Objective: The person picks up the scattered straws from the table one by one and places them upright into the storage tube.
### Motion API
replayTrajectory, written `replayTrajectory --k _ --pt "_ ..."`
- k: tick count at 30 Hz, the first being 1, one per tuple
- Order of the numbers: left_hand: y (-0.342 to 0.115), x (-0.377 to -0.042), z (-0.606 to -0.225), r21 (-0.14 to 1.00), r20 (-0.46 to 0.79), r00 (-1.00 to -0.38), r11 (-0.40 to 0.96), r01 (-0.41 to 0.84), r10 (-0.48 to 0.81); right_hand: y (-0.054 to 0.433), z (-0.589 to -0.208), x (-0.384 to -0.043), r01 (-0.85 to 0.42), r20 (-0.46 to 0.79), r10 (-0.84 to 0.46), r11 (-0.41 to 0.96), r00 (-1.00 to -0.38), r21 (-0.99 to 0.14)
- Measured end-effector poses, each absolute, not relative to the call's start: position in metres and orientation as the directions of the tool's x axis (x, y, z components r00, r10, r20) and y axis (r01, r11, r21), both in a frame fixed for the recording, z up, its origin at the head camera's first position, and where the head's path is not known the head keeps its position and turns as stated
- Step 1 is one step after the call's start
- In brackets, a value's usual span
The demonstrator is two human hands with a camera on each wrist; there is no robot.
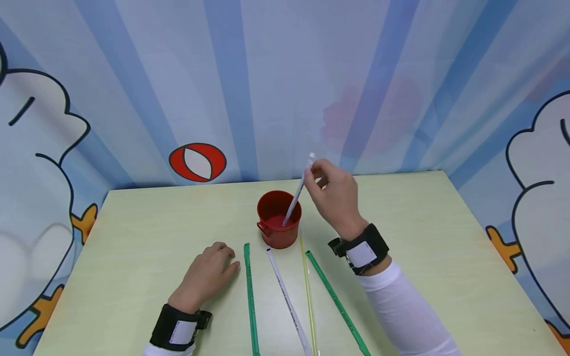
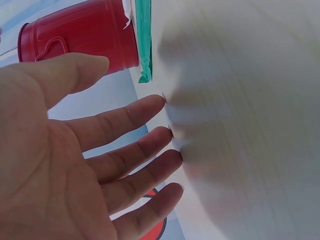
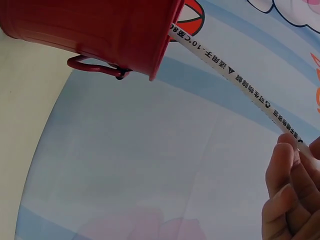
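My right hand (image 1: 335, 195) pinches a white paper-wrapped straw (image 1: 297, 198) near its upper end. The straw slants down into a red metal bucket (image 1: 279, 240), its lower end inside. Black printing runs along the wrapper (image 3: 235, 75) in the right wrist view. My left hand (image 1: 207, 274) rests on the table left of the bucket, fingers spread and slightly bent, fingertips touching the tabletop, holding nothing. Nearest to it lies a green wrapped straw (image 1: 251, 296). Beside that are another white wrapped straw (image 1: 288, 302), a yellow straw (image 1: 308, 291) and a second green wrapped straw (image 1: 336, 299).
The pale wooden table (image 1: 423, 222) ends at a blue striped cloth backdrop (image 1: 285, 89) with cartoon clouds printed on it. A small handle (image 3: 95, 67) sticks out from the bucket's side.
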State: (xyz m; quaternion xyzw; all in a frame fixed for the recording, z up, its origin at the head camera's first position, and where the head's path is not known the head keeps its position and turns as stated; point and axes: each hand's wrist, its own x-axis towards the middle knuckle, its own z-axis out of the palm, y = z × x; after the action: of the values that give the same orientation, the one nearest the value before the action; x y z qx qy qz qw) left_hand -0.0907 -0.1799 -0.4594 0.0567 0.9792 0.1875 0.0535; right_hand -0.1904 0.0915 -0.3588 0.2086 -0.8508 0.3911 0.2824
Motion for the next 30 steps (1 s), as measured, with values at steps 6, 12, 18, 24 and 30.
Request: replayTrajectory --k 6,12,18,24,30 --pt "-0.179 -0.092 -0.459 0.372 -0.084 -0.988 0.924 0.089 0.129 0.089 -0.366 -0.191 -0.561 0.618 -0.154 0.623 -0.771 -0.545" --pt "-0.179 -0.092 -0.459 0.369 -0.098 -0.987 0.926 0.08 0.125 0.087 -0.371 -0.191 -0.548 0.592 -0.174 0.638 -0.787 -0.541" --pt "-0.18 -0.091 -0.459 0.364 -0.104 -0.987 0.928 0.078 0.124 0.085 -0.376 -0.194 -0.524 0.552 -0.192 0.658 -0.811 -0.54" --pt "-0.18 -0.091 -0.459 0.364 -0.097 -0.987 0.928 0.083 0.127 0.085 -0.379 -0.195 -0.49 0.51 -0.195 0.683 -0.837 -0.542" --pt "-0.179 -0.091 -0.459 0.365 -0.099 -0.987 0.927 0.083 0.128 0.085 -0.382 -0.196 -0.455 0.461 -0.2 0.703 -0.864 -0.547"
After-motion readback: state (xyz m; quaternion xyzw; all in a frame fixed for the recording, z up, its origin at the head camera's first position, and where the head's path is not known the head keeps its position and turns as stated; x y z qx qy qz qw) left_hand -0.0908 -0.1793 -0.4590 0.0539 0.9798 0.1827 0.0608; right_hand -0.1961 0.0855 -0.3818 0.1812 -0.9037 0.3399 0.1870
